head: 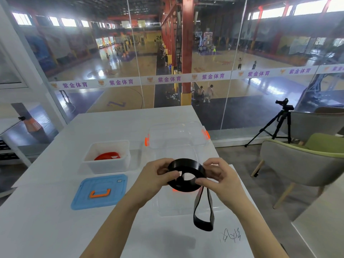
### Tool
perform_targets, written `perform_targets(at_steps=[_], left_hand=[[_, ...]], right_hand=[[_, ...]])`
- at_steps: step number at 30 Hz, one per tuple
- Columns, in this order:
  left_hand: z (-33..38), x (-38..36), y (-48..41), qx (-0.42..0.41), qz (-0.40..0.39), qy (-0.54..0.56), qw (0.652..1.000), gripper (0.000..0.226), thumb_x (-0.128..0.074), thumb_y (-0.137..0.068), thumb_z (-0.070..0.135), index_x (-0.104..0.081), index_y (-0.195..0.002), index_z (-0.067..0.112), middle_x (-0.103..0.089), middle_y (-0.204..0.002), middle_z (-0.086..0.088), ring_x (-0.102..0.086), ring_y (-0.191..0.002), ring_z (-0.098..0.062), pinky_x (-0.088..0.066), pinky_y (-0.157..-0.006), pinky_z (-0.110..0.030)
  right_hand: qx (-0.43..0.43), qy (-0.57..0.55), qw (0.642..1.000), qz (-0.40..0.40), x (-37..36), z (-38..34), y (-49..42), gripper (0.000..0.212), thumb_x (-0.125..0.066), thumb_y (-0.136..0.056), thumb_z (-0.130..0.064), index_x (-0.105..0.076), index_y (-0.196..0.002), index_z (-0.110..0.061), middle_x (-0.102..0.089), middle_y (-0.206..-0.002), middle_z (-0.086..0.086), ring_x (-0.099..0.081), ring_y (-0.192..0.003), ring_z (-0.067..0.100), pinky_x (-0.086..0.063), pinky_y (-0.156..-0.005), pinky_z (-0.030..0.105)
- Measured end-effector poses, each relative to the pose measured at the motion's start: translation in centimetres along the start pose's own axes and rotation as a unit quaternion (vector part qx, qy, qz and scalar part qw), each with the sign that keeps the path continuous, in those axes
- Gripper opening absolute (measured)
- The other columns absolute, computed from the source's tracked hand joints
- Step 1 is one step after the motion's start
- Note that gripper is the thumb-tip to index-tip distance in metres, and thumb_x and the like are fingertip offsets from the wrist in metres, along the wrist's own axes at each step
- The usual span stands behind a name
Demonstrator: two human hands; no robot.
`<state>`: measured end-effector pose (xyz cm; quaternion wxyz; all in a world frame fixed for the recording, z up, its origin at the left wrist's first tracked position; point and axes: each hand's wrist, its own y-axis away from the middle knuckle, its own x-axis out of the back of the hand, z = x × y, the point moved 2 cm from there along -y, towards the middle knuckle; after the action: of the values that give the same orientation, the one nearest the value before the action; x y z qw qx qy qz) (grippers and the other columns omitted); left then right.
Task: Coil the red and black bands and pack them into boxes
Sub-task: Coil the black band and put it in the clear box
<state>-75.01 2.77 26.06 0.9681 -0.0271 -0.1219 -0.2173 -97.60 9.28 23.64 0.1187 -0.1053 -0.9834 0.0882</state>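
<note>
A black band (186,165) is partly wound into a round coil, held in the air above the white table (55,229). My left hand (158,175) pinches the coil's left side and my right hand (219,175) pinches its right side. A loose loop of the black band hangs down below the coil to the table. A coiled red band (107,155) lies inside a white box (108,165) at the left. A clear box (167,207) sits on the table under my hands.
A blue lid with an orange handle (100,190) lies in front of the white box. A clear lid with orange clips (177,135) rests further back. Green-grey chairs (305,164) and a tripod (279,123) stand right of the table. Glass wall behind.
</note>
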Motion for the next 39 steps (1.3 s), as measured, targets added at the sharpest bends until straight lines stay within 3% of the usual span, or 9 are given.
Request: perform_targets(at_steps=[6,10,15,20,23,26,30,34,39], left_hand=[[-0.4,0.2,-0.1,0.006,-0.033,-0.175,0.984,0.044,-0.082,-0.085,0.029,-0.069,-0.125,0.042,-0.072,-0.117,0.027,-0.062,-0.116,0.012,-0.049,-0.107,-0.027],[0.2,-0.9,-0.3,-0.029,-0.024,-0.239,0.97,0.027,-0.079,-0.085,0.033,-0.072,-0.11,0.042,-0.075,-0.103,0.024,-0.067,-0.107,0.004,-0.053,-0.098,-0.028],[0.3,-0.5,0.2,-0.006,0.021,-0.023,0.999,0.022,-0.076,-0.091,0.013,-0.076,-0.104,0.03,-0.08,-0.097,0.003,-0.077,-0.095,-0.013,-0.059,-0.08,-0.023],[0.1,-0.1,0.4,0.007,0.0,0.038,0.999,0.023,-0.069,-0.097,0.01,-0.072,-0.116,0.023,-0.08,-0.106,-0.002,-0.077,-0.103,-0.018,-0.061,-0.089,-0.032],[-0.4,0.4,0.3,0.019,-0.009,-0.055,0.998,0.027,-0.077,-0.091,0.019,-0.072,-0.115,0.029,-0.079,-0.111,0.009,-0.072,-0.114,-0.012,-0.056,-0.102,-0.035],[-0.4,0.5,0.2,0.011,0.002,-0.12,0.993,0.048,-0.084,-0.084,0.029,-0.067,-0.128,0.041,-0.073,-0.12,0.02,-0.065,-0.12,-0.004,-0.053,-0.108,-0.035],[0.2,-0.8,0.0,-0.062,0.003,-0.277,0.959,0.035,-0.076,-0.087,0.04,-0.067,-0.121,0.043,-0.072,-0.108,0.022,-0.066,-0.106,-0.003,-0.057,-0.097,-0.034],[0.0,-1.0,0.2,-0.038,0.043,-0.129,0.99,0.022,-0.077,-0.088,0.025,-0.073,-0.106,0.037,-0.076,-0.099,0.014,-0.071,-0.1,-0.006,-0.058,-0.095,-0.033],[-0.2,-1.2,0.8,0.001,0.024,0.061,0.998,0.022,-0.071,-0.095,0.012,-0.075,-0.112,0.025,-0.08,-0.105,-0.003,-0.077,-0.101,-0.022,-0.063,-0.091,-0.037]], right_hand=[[0.0,0.047,0.998,-0.036,-0.2,-0.5,0.0,0.049,-0.091,-0.076,-0.006,-0.062,-0.098,-0.039,-0.083,-0.094,-0.004,-0.078,-0.096,0.014,-0.055,-0.096,0.03],[0.02,0.073,0.996,-0.042,-0.7,-1.0,0.0,0.046,-0.091,-0.077,-0.009,-0.065,-0.1,-0.039,-0.08,-0.098,-0.009,-0.076,-0.101,0.009,-0.057,-0.093,0.026],[0.009,0.029,0.999,-0.021,0.0,-0.8,-0.1,0.045,-0.09,-0.075,0.001,-0.067,-0.104,-0.024,-0.082,-0.1,-0.002,-0.078,-0.098,0.015,-0.058,-0.094,0.023],[0.007,0.013,1.0,0.017,0.3,-0.5,0.0,0.042,-0.091,-0.075,0.002,-0.065,-0.099,-0.021,-0.081,-0.091,-0.001,-0.079,-0.088,0.017,-0.059,-0.087,0.024],[0.013,0.034,0.999,0.007,0.3,-0.6,0.2,0.042,-0.091,-0.075,-0.002,-0.064,-0.1,-0.023,-0.082,-0.09,-0.002,-0.079,-0.09,0.015,-0.059,-0.091,0.028],[0.015,0.054,0.998,-0.01,0.0,-0.8,0.3,0.044,-0.092,-0.076,-0.005,-0.064,-0.102,-0.028,-0.082,-0.093,-0.004,-0.078,-0.095,0.013,-0.058,-0.091,0.027],[0.028,0.073,0.997,-0.029,-0.4,-1.4,0.4,0.047,-0.091,-0.077,-0.007,-0.064,-0.095,-0.041,-0.08,-0.099,-0.01,-0.077,-0.099,0.008,-0.056,-0.09,0.019],[0.014,0.026,1.0,-0.01,0.1,-1.0,0.3,0.042,-0.091,-0.077,-0.005,-0.067,-0.102,-0.026,-0.082,-0.101,0.0,-0.078,-0.098,0.02,-0.059,-0.097,0.035],[-0.009,-0.023,1.0,0.017,0.4,-0.5,0.5,0.041,-0.088,-0.077,0.003,-0.065,-0.098,-0.024,-0.082,-0.092,0.005,-0.079,-0.089,0.021,-0.061,-0.091,0.04]])
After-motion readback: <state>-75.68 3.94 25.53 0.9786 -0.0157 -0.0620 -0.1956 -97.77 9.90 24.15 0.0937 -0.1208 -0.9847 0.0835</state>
